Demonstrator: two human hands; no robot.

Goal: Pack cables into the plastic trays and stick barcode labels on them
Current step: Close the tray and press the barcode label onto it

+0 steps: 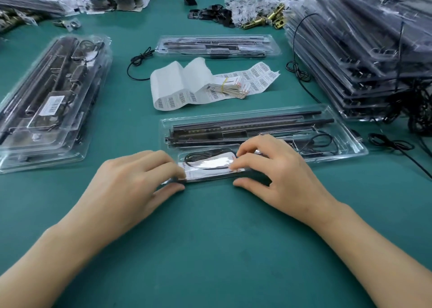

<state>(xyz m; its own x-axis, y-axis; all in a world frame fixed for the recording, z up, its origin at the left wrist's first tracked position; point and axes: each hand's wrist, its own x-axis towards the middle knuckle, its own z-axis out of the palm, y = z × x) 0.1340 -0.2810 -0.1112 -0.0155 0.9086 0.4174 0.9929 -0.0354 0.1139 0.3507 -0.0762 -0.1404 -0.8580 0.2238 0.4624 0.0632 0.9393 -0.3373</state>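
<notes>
A clear plastic tray [346,139] with dark rods and a coiled black cable [320,141] lies in front of me on the green table. A white label [210,167] sits over the tray's near compartment, above another coiled cable. My left hand [135,181] pinches the label's left end and the tray's near edge between fingers and thumb. My right hand [271,165] pinches the label's right end the same way, fingertips on top and thumb at the tray's edge.
A strip of barcode labels [182,85] and a banded label bundle [231,86] lie behind the tray. Another filled tray [217,45] lies farther back. Stacked trays stand at left [53,101] and right [364,50]. Loose cables [388,144] and brass parts [264,20] lie about.
</notes>
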